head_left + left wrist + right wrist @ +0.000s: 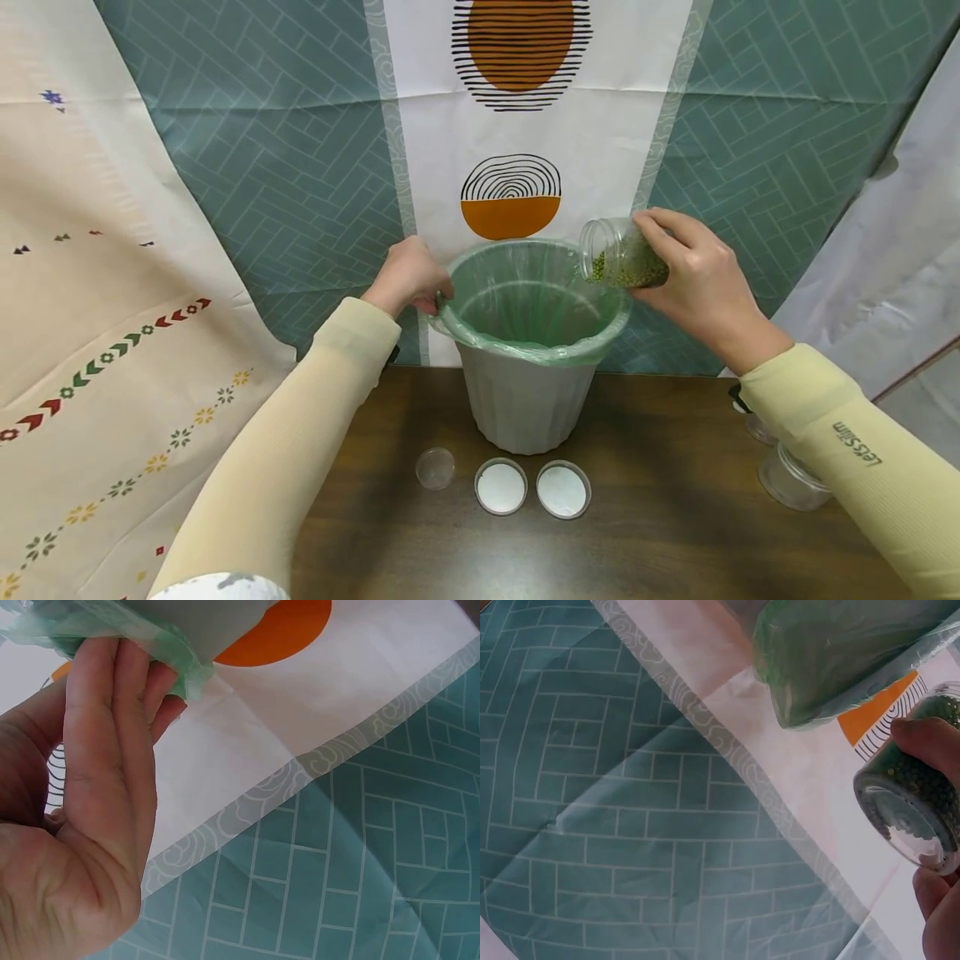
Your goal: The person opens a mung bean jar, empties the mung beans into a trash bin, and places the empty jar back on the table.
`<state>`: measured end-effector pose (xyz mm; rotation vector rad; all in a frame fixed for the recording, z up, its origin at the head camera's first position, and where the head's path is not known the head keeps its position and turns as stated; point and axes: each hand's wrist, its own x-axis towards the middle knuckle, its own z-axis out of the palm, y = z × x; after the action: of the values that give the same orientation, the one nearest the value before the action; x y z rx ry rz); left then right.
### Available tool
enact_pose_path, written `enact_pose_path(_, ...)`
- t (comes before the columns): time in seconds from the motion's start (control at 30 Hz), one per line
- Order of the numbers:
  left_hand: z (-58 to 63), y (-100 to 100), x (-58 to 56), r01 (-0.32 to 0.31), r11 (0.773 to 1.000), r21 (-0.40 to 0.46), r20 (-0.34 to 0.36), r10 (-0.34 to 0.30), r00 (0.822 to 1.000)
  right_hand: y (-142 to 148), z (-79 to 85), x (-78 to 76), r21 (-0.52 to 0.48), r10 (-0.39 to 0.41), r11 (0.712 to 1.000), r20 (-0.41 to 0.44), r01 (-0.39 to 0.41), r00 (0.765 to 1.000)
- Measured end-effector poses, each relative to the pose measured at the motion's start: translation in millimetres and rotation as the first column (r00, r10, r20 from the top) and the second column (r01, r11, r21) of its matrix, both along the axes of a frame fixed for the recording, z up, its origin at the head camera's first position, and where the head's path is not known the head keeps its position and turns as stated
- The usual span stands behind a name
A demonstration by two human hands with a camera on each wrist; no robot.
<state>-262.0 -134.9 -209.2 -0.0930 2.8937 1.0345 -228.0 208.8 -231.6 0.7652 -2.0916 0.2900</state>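
A grey trash bin (525, 400) stands upright, its rim covered by a thin green plastic liner (517, 350). At the rim's left side my left hand (411, 277) grips the edge; in the left wrist view its fingers (97, 742) reach up to the liner there. My right hand (693, 271) holds a clear jar (618, 252), tipped nearly on its side with the mouth facing left over the bin's right rim. Small green mung beans (922, 776) lie inside the jar, along its lower side. The thumb and fingers grip the jar near its base.
In front of the bin, two round dishes with white contents (501, 488) and a small clear lid (435, 468) lie on the brown table (480, 567). Another clear jar (791, 483) stands at the right, partly behind my right sleeve. A patterned cloth (300, 167) hangs behind.
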Motion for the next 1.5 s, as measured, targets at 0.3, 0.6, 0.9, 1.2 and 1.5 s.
enact_pose_path(0.3, -2.9, -0.6, -3.8, -0.007, 1.000, 0.000, -0.006, 0.007, 1.000, -3.0, 0.6, -1.4, 0.042, 0.020, 0.999, -0.030, -0.019, 0.999)
enact_pose_path(0.6, -2.2, 0.8, -3.8, -0.006, 1.000, 0.013, -0.004, 0.006, 1.000, -4.7, -0.3, -2.0, 0.049, 0.017, 0.999, -0.040, -0.015, 0.999)
enact_pose_path(0.9, -1.2, 0.9, -1.9, -0.003, 1.000, 0.028, -0.003, 0.003, 1.000, -5.3, -0.2, -1.3, 0.066, 0.017, 0.998, -0.039, -0.015, 0.999)
enact_pose_path(1.2, -1.2, 1.1, -2.0, -0.005, 1.000, 0.006, -0.010, 0.005, 1.000, -5.3, 0.1, 0.0, 0.091, 0.009, 0.996, -0.034, -0.006, 0.999)
enact_pose_path(1.5, -1.4, 1.4, -2.5, -0.010, 1.000, 0.014, 0.001, 0.010, 1.000, -5.2, 0.5, -0.6, 0.086, 0.010, 0.996, -0.035, -0.007, 0.999)
